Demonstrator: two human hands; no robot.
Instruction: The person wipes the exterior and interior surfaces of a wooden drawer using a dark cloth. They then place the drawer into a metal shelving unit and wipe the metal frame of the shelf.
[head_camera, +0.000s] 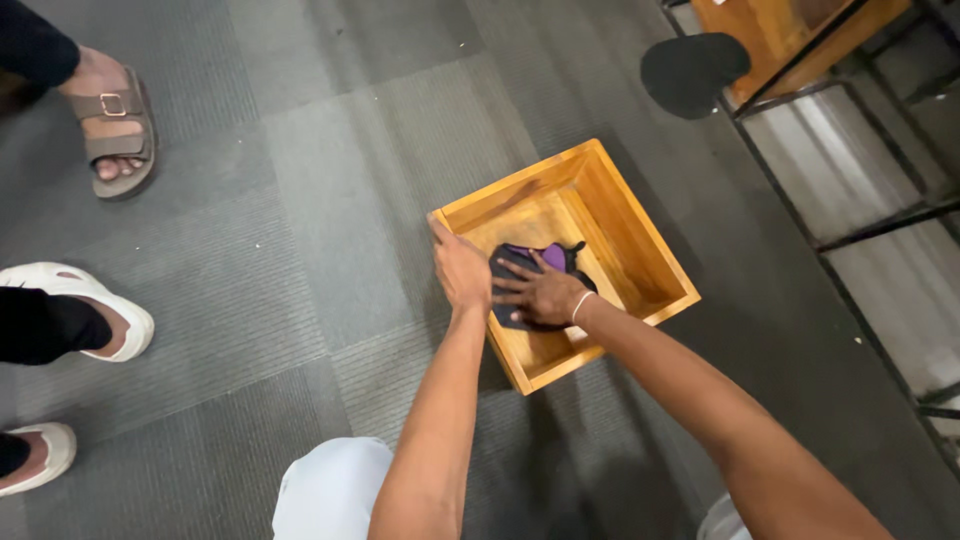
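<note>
— Where are your hands?

— My left hand (460, 272) rests on the near left rim of the wooden box (640, 245), fingers together along the edge. My right hand (540, 293) lies flat inside, fingers spread, pressing on the dark cloth with a purple patch (548, 256) on the box bottom.

— Any room around it?

— Grey carpet floor (330, 200) lies open to the left of the box. Other people's feet in sandals (118, 130) stand well apart at the far left; a metal rack (850, 150) runs near the right side
</note>
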